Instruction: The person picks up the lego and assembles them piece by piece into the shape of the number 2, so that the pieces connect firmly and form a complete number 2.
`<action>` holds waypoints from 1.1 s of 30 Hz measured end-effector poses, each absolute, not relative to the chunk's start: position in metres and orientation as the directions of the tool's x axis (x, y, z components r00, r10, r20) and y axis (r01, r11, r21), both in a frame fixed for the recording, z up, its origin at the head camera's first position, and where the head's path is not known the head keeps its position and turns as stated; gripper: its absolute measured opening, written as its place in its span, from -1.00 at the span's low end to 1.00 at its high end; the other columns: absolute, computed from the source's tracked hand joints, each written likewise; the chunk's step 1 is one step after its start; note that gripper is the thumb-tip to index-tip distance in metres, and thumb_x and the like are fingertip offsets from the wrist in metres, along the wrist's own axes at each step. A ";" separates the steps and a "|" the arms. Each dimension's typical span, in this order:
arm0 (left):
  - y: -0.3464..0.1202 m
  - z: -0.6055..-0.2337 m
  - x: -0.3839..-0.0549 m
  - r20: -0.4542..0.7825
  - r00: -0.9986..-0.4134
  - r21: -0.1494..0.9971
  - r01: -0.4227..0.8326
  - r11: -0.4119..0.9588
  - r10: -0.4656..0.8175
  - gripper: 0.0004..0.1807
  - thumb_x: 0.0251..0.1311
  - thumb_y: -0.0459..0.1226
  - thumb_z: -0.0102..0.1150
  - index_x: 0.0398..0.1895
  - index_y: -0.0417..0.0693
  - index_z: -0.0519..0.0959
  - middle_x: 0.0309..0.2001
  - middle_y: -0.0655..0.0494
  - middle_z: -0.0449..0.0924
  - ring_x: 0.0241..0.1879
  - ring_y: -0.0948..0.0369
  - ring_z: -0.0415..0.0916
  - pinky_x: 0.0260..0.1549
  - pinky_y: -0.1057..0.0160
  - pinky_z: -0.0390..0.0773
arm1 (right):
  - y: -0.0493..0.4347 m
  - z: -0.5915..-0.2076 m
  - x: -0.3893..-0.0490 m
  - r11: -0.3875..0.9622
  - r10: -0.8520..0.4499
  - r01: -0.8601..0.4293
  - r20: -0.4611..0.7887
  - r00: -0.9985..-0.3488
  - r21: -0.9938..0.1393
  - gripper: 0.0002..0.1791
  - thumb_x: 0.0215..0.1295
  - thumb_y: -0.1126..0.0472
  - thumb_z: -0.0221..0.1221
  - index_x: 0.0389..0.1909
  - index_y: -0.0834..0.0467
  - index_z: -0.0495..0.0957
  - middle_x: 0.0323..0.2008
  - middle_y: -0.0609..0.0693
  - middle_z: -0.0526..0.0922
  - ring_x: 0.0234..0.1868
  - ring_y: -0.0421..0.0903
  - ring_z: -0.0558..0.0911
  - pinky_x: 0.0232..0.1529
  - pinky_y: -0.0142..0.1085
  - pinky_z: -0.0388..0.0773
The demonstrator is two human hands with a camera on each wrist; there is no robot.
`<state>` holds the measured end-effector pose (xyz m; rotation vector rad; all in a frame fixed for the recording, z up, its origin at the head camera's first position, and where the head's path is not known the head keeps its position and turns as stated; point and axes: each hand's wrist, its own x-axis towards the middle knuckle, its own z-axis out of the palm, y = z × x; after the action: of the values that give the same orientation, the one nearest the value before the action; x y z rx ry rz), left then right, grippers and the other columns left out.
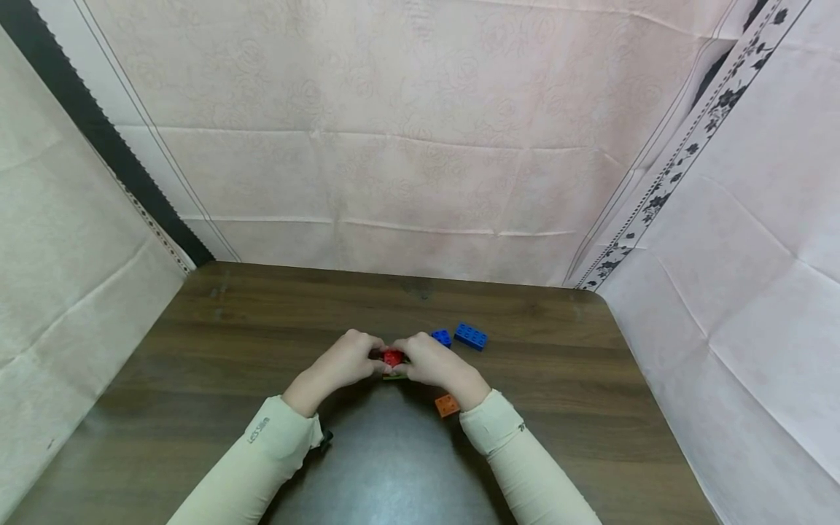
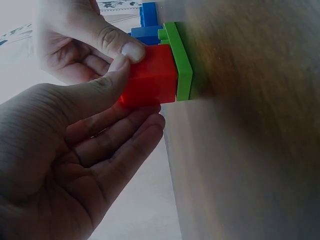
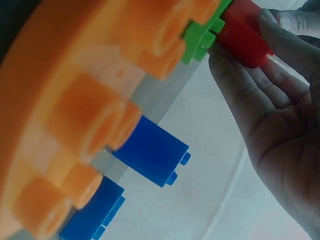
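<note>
Both hands hold a red building brick [image 2: 152, 75] that sits on a thin green baseplate [image 2: 180, 62] on the table. In the left wrist view, my left hand [image 2: 55, 145] pinches the near side, its thumb on the red face and its fingers behind. My right hand [image 2: 72, 35] grips the brick from the opposite side, the two thumb tips almost meeting. Seen from the head, the left hand [image 1: 348, 359] and right hand [image 1: 429, 359] close around the red brick [image 1: 392, 357]; part of the green plate [image 1: 394, 377] shows below. The fingers hide the brick's far side.
Two blue bricks [image 1: 470, 336] lie just beyond the right hand, one partly behind it. An orange brick [image 1: 447, 405] rests beside the right wrist and looms large in the right wrist view. White cloth [image 1: 394, 182] hangs around the brown wooden table [image 1: 275, 313].
</note>
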<state>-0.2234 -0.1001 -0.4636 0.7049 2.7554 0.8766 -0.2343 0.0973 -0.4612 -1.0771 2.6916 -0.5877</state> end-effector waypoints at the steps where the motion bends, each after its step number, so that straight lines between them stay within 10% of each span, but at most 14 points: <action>1: -0.100 -0.463 -0.223 -0.014 -0.876 0.580 0.386 0.717 0.483 -0.87 0.21 -0.19 0.43 -0.26 -0.01 0.72 -0.37 0.23 0.67 -0.46 0.34 0.51 -0.40 0.27 0.55 | 0.097 -0.461 -0.234 0.660 -0.694 -0.622 -0.024 -0.720 -0.421 -0.75 0.38 0.14 0.30 0.00 0.14 0.67 -0.28 -0.12 0.71 -0.44 -0.36 0.56 -0.38 -0.47 0.52; 33: -0.096 -0.463 -0.222 -0.017 -0.914 0.603 0.314 0.734 0.405 -0.92 0.14 -0.30 0.47 -0.31 -0.03 0.75 -0.43 0.25 0.66 -0.49 0.28 0.48 -0.44 0.28 0.53 | 0.093 -0.456 -0.231 0.684 -0.691 -0.632 -0.043 -0.722 -0.364 -0.75 0.38 0.13 0.30 -0.01 0.13 0.67 -0.35 -0.13 0.66 -0.50 -0.30 0.51 -0.43 -0.45 0.47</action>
<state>-0.2225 -0.0962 -0.4632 0.5808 2.7867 0.9291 -0.2313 0.0928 -0.4563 -1.0779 2.7180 -0.4885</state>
